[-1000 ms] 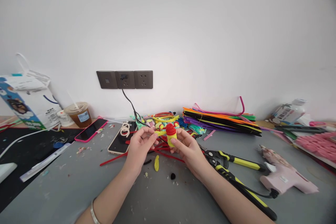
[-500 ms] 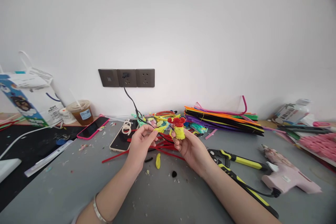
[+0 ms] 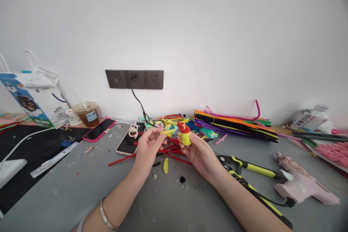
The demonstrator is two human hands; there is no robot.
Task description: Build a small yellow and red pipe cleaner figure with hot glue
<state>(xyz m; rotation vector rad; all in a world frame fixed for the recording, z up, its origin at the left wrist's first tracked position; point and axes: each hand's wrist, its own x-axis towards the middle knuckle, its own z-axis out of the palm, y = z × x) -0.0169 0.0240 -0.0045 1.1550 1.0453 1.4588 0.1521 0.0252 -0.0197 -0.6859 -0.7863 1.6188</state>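
My right hand [image 3: 199, 152] is closed around a small figure [image 3: 185, 137] of wound yellow pipe cleaner with a red top. Between the thumb and fingers of my left hand [image 3: 149, 146] is a yellow pipe cleaner piece [image 3: 166, 133], held just left of the figure and apart from it. Below the hands, a flat yellow pipe cleaner loop [image 3: 165, 165] lies on the grey table, with a black pom-pom [image 3: 182, 179] nearby. Red pipe cleaners [image 3: 122, 160] spread across the table behind and under my hands.
A bundle of coloured pipe cleaners [image 3: 236, 125] lies by the wall. Yellow-black pliers [image 3: 255, 169] and a pink glue gun [image 3: 301, 185] are to the right. Leftward are a pink-cased phone [image 3: 99, 129], a second phone [image 3: 127, 144], a drink cup [image 3: 88, 115] and a paper bag [image 3: 43, 98].
My right hand has turned the figure, so its red top now shows from the side and looks narrower. The view has shifted slightly. My left hand still pinches the yellow piece.
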